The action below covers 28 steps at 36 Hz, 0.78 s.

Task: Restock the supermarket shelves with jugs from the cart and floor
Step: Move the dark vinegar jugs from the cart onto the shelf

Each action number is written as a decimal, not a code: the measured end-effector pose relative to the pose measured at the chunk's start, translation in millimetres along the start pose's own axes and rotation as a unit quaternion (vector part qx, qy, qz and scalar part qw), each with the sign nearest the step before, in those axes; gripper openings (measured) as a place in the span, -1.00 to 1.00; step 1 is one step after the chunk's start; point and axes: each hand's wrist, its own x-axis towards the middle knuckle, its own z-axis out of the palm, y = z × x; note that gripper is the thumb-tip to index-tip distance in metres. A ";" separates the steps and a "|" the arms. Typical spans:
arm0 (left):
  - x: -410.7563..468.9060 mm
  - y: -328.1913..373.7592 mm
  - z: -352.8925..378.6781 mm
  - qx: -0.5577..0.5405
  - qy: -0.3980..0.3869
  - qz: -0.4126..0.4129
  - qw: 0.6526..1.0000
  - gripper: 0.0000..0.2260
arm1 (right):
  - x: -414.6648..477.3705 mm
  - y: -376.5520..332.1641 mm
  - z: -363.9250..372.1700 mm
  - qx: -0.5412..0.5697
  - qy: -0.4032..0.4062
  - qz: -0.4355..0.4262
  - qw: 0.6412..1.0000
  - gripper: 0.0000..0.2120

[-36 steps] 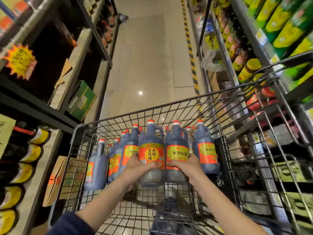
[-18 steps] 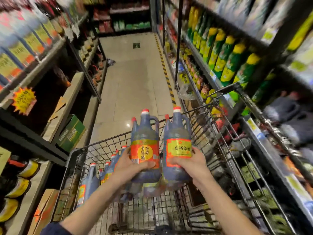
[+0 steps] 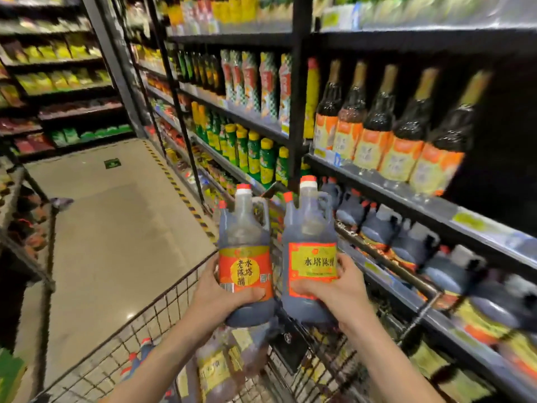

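Two dark vinegar jugs with red caps are held upright above the wire cart (image 3: 162,303). My left hand (image 3: 215,298) grips the left jug (image 3: 245,237), which has a red label with a yellow circle. My right hand (image 3: 340,289) grips the right jug (image 3: 309,228), which has a yellow label framed in red. Both jugs are raised near the right-hand shelving. A row of similar dark jugs (image 3: 377,225) stands on the shelf just right of them. More jugs (image 3: 218,370) lie lower in the cart, blurred.
Tall dark bottles with orange labels (image 3: 374,123) fill the shelf above the jugs. Green and yellow bottles (image 3: 250,149) stand further down the aisle. The tiled aisle floor (image 3: 116,228) stretches ahead. Another shelf rack (image 3: 29,228) is at the left.
Both hands have lifted the two jugs out of the cart and up. The view has swung right, toward the right-hand shelves.
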 end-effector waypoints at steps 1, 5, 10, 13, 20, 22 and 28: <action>-3.6 5.5 2.8 0.008 -0.018 0.013 1.000 0.03 | -9.1 -2.8 -6.1 0.003 0.021 -0.005 1.000 -0.48; -15.7 21.4 12.6 0.033 -0.074 0.054 0.995 0.07 | -41.6 -7.5 -24.4 0.032 0.086 -0.018 0.996 -0.40; -38.4 41.8 34.9 0.039 -0.153 0.094 0.983 0.00 | -88.7 -9.9 -50.2 0.044 0.182 -0.049 0.981 -0.40; -51.0 49.4 52.0 0.039 -0.200 0.121 0.971 0.04 | -114.4 -11.0 -67.5 0.046 0.233 -0.063 0.969 -0.33; -87.7 69.1 105.3 0.043 -0.316 0.166 0.933 -0.03 | -182.8 -19.0 -114.7 0.016 0.353 -0.104 0.930 -0.24; -101.1 75.1 122.8 0.040 -0.341 0.179 0.922 -0.09 | -202.1 -21.9 -128.4 0.018 0.380 -0.118 0.917 -0.25; -147.1 98.0 172.1 0.041 -0.404 0.229 0.885 -0.27 | -255.5 -28.3 -173.4 0.003 0.453 -0.151 0.879 -0.25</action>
